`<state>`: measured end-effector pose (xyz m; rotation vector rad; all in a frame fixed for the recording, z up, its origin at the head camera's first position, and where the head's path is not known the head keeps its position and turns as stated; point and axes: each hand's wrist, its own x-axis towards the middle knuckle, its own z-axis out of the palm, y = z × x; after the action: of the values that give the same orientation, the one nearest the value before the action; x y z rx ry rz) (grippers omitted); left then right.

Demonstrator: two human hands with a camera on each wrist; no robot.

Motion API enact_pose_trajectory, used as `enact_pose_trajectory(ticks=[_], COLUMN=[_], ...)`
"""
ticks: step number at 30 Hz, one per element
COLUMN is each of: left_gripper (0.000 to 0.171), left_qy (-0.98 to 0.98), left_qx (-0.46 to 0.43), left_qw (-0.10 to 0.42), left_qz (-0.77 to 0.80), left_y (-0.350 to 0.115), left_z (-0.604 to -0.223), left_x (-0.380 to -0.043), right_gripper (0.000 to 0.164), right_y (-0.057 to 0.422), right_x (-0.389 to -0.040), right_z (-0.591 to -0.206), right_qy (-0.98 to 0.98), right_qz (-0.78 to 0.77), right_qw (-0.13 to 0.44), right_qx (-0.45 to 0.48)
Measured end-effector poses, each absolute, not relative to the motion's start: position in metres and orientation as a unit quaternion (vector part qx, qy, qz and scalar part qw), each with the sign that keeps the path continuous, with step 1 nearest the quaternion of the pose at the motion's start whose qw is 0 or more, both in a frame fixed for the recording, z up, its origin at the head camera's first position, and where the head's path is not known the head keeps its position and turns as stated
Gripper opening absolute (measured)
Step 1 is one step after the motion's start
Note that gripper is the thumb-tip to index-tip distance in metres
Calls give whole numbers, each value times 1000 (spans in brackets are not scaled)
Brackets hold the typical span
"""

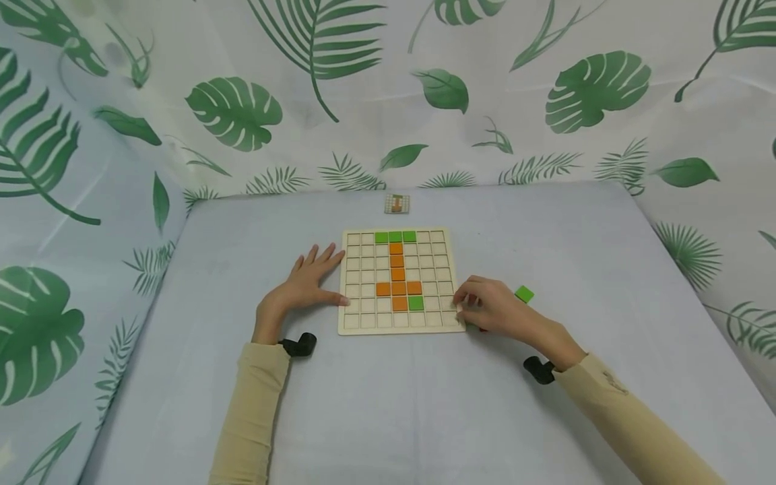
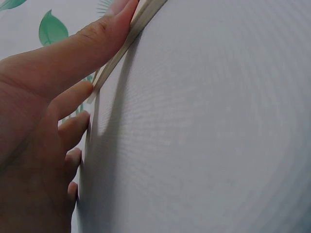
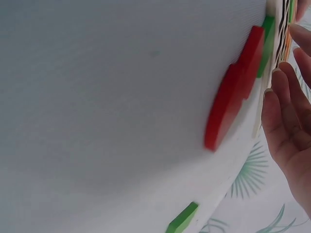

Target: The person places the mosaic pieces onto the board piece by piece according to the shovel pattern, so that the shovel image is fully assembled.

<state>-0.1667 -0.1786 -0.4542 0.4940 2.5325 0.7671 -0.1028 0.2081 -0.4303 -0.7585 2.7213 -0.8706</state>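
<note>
A square cream grid board (image 1: 364,323) lies on the table, with orange tiles (image 1: 398,288) and green tiles (image 1: 395,237) in some of its cells. My left hand (image 1: 306,279) is spread at the board's left side, thumb on the edge. In the left wrist view the thumb (image 2: 92,43) lies along that edge. My right hand (image 1: 494,306) is at the board's right edge, fingers loosely bent, no tile showing between them. Beside the board, red tiles (image 3: 233,92) and a green tile (image 3: 266,46) lie below this hand, mostly hidden in the head view.
Another green tile (image 1: 524,294) lies on the table just behind the right hand. A small pattern card (image 1: 397,204) sits beyond the board near the table's back edge. Leaf-printed cloth (image 1: 448,135) hangs behind and at the sides of the pale table (image 1: 376,404).
</note>
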Motion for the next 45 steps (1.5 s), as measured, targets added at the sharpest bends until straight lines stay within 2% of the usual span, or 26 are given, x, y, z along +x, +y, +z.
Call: enact_pose_trajectory(ticks=[9, 28, 45], left_gripper=[108, 109, 109], left_qy=[919, 918, 918], left_qx=[174, 175, 179], left_qw=[222, 221, 219], left_qz=[275, 278, 277], left_y=[-184, -183, -179], left_z=[-453, -455, -458], left_x=[-165, -168, -167], right_gripper=[21, 25, 12], right_y=[216, 222, 225], right_x=[-99, -96, -91], right_z=[-430, -429, -430], right_qy=[917, 926, 926], right_qz=[-283, -258, -290], right_qw=[116, 123, 85], right_qx=[-255, -248, -227])
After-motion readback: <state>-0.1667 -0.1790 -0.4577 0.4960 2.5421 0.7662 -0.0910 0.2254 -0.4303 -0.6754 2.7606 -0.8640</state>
